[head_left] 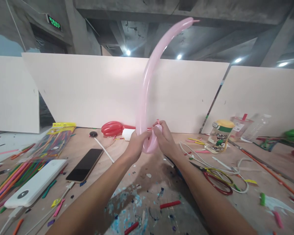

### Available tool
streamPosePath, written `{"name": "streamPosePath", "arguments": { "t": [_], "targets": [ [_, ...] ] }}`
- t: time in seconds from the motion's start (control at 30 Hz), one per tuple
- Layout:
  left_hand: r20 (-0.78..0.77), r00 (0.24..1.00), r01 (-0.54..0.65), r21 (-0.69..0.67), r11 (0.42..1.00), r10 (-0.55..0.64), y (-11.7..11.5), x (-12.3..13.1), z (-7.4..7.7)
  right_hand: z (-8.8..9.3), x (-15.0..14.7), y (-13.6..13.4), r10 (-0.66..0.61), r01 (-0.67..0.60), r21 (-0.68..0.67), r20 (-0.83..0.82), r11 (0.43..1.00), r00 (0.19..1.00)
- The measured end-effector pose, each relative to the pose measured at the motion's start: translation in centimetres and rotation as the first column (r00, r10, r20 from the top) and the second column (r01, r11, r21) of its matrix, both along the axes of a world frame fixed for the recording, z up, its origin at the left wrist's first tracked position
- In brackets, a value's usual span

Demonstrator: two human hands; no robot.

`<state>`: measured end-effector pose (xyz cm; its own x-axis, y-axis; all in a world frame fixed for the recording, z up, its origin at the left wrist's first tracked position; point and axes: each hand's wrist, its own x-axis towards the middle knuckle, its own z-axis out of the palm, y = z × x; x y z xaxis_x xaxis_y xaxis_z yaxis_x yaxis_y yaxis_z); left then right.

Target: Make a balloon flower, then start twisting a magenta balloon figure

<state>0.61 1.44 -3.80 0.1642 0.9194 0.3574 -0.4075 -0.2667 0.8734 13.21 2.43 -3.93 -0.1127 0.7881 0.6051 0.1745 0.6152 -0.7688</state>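
Note:
A long pink modelling balloon [149, 71] rises from both hands and curves up to the right, ending in a thin uninflated tip. My left hand [137, 143] is closed round its lower part. At the bottom the balloon bends into a short loop, and my right hand [164, 137] pinches the knotted end there. The two hands are close together above the table. Behind them lies a red balloon shape [112, 128] beside a white cylinder [127, 134], partly hidden by the balloon and my left hand.
At left are a phone [84, 164], a white power bank [36, 183] and a pack of balloons [56, 138]. Scissors [219, 179], a white cable [245, 186], a yellow-lidded jar [220, 132] and a plastic bottle [257, 127] are at right. White boards [100, 91] stand behind; scraps litter the table [142, 173].

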Motion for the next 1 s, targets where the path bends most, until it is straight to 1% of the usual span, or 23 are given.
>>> {"name": "streamPosePath", "arguments": {
  "t": [0.07,0.13,0.27,0.43,0.57,0.63,0.7,0.77,0.83,0.87,0.9,0.93,1.0],
  "targets": [
    [0.049,0.999,0.014,-0.011,1.0,-0.014,-0.1,0.1,-0.1,-0.3,-0.3,-0.3,-0.012,0.009,0.034,0.084,0.999,0.996],
    [0.076,0.996,0.049,-0.011,0.999,-0.048,-0.1,0.1,-0.2,-0.5,-0.4,-0.6,-0.04,0.034,0.053,0.109,0.998,0.993],
    [0.039,0.988,0.147,0.006,0.989,-0.147,-0.3,0.2,-0.2,-0.8,-0.4,-0.5,-0.117,0.115,0.059,0.03,0.992,0.993],
    [-0.002,0.958,0.288,0.008,0.958,-0.288,-0.4,-0.1,-0.2,-0.8,-0.4,-0.6,-0.176,0.176,0.083,-0.01,0.981,0.984],
    [-0.054,0.948,0.315,0.002,0.949,-0.315,-0.5,-0.6,0.0,-0.7,-0.6,-0.7,-0.174,0.176,0.11,-0.028,0.978,0.984],
    [-0.071,0.938,0.339,-0.034,0.94,-0.34,-0.6,-0.9,0.2,-0.7,-0.6,-0.6,-0.179,0.184,0.128,-0.053,0.974,0.982],
    [-0.044,0.919,0.387,-0.102,0.917,-0.393,-0.8,-1.1,0.4,-0.8,-0.7,-0.5,-0.183,0.197,0.15,-0.098,0.969,0.978],
    [0.029,0.884,0.463,-0.197,0.864,-0.467,-0.8,-1.2,0.7,-0.9,-0.8,-0.4,-0.169,0.185,0.149,-0.119,0.971,0.978],
    [0.09,0.848,0.524,-0.282,0.803,-0.522,-0.8,-1.3,0.7,-0.9,-1.0,-0.5,-0.144,0.155,0.124,-0.092,0.98,0.985],
    [0.097,0.839,0.536,-0.31,0.785,-0.535,-0.8,-1.3,0.7,-0.9,-1.1,-0.6,-0.136,0.144,0.112,-0.073,0.983,0.988],
    [0.087,0.84,0.531,-0.328,0.781,-0.535,-0.8,-1.3,0.7,-0.9,-1.2,-0.8,-0.131,0.137,0.103,-0.058,0.985,0.99],
    [0.067,0.852,0.509,-0.332,0.794,-0.519,-0.8,-1.3,0.6,-0.9,-1.4,-0.9,-0.129,0.134,0.099,-0.052,0.986,0.99],
    [0.017,0.887,0.444,-0.309,0.841,-0.462,-1.0,-1.2,0.5,-0.8,-1.5,-1.1,-0.143,0.148,0.1,-0.06,0.984,0.988]
  ]
}}
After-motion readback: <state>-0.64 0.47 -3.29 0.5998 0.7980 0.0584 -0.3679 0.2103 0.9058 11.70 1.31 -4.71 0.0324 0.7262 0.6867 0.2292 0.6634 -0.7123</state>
